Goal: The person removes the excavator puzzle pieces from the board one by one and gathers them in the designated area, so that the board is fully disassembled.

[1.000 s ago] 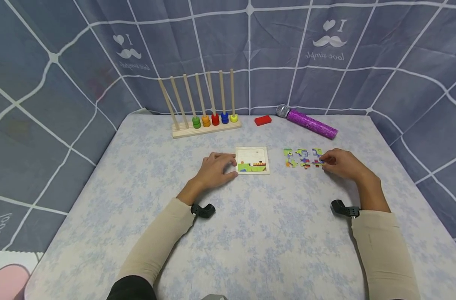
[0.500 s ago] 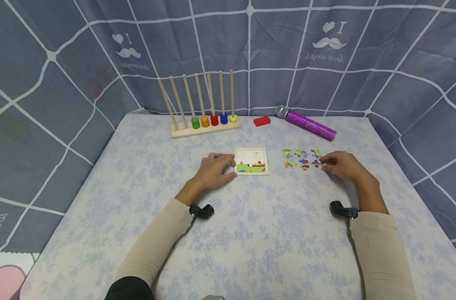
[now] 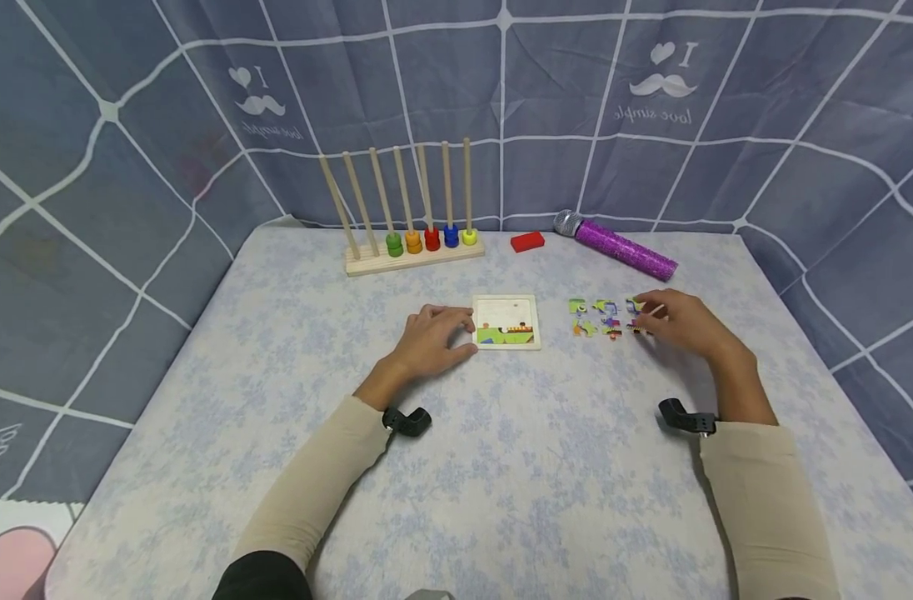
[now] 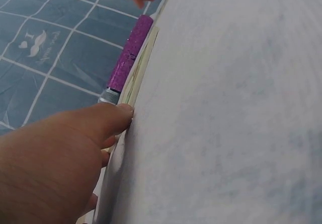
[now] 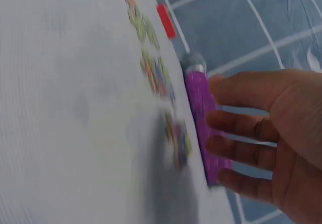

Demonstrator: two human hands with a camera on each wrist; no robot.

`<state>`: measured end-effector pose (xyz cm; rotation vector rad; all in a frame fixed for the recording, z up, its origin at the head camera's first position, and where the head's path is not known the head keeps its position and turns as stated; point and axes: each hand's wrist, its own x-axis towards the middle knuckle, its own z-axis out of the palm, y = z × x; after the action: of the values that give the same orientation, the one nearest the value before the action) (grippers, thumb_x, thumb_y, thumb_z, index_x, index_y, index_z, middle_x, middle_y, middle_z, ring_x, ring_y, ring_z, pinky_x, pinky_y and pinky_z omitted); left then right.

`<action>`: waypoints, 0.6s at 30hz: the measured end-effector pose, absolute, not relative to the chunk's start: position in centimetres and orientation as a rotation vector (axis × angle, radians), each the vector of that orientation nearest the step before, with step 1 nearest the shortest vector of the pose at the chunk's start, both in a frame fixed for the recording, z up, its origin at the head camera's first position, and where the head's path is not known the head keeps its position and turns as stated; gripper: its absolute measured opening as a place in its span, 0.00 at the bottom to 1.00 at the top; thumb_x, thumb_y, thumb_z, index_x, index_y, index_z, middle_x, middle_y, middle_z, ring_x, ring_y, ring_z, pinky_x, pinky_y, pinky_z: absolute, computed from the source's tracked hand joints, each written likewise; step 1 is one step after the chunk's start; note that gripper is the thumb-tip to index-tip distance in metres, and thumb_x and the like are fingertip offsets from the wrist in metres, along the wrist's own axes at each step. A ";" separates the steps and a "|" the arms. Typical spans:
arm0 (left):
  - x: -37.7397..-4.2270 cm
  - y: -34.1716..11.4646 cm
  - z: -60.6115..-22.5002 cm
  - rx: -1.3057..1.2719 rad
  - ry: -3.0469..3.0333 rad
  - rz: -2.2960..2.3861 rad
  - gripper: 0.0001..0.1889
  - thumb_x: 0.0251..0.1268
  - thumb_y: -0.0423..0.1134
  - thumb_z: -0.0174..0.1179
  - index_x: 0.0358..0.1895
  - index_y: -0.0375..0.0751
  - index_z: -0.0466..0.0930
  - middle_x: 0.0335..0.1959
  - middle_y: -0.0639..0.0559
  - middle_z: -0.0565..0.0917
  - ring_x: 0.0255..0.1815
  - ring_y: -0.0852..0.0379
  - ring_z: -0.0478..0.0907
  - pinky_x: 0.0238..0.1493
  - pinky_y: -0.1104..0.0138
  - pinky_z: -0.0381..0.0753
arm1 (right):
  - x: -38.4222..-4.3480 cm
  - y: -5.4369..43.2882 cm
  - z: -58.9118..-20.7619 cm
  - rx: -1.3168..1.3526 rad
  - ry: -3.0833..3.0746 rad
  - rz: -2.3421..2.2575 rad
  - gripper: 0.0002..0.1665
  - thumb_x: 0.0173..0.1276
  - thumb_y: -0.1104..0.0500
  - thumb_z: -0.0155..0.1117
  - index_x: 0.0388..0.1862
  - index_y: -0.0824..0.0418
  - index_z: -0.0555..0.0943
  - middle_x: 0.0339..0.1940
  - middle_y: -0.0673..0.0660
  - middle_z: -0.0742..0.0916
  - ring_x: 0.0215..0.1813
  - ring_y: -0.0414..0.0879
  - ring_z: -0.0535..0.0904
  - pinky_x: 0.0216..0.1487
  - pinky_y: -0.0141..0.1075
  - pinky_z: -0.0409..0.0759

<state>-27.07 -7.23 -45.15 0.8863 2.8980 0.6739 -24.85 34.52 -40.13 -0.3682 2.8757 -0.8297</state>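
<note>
A square wooden puzzle board (image 3: pixel 506 304), part of its picture filled in along the bottom, lies flat on the table. My left hand (image 3: pixel 431 340) holds it at its left side, thumb by the near corner and fingers at the left edge. In the left wrist view, the thumb of that hand (image 4: pixel 65 148) touches the board's pale edge (image 4: pixel 143 65). Right of the board, several colourful puzzle pieces (image 3: pixel 605 318) are laid out in small columns. Over the rightmost pieces hovers my right hand (image 3: pixel 681 323); in the right wrist view its fingers are spread apart with nothing between them.
Behind the board stands a wooden peg rack (image 3: pixel 415 260) with coloured rings on several upright rods. To its right lie a red block (image 3: pixel 527 242) and a purple glittery microphone (image 3: pixel 623 248). A grey checked curtain (image 3: pixel 456 92) borders the table's back and sides.
My right hand has lifted off the lower right puzzle piece and shifted slightly away from me, its fingers loosening. The left hand and the board have stayed put.
</note>
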 end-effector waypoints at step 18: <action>-27.1 -7.3 -45.1 0.900 2.877 0.700 0.14 0.72 0.55 0.61 0.52 0.55 0.77 0.73 0.58 0.70 0.69 0.44 0.64 0.59 0.45 0.62 | -28.4 16.0 -40.9 -0.901 2.734 -0.613 0.21 0.68 0.56 0.72 0.56 0.65 0.84 0.43 0.58 0.82 0.46 0.53 0.75 0.48 0.49 0.73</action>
<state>-27.11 -7.34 -45.07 0.9001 2.8770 0.6999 -28.39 16.05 -40.95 -0.9006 2.7339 -0.6126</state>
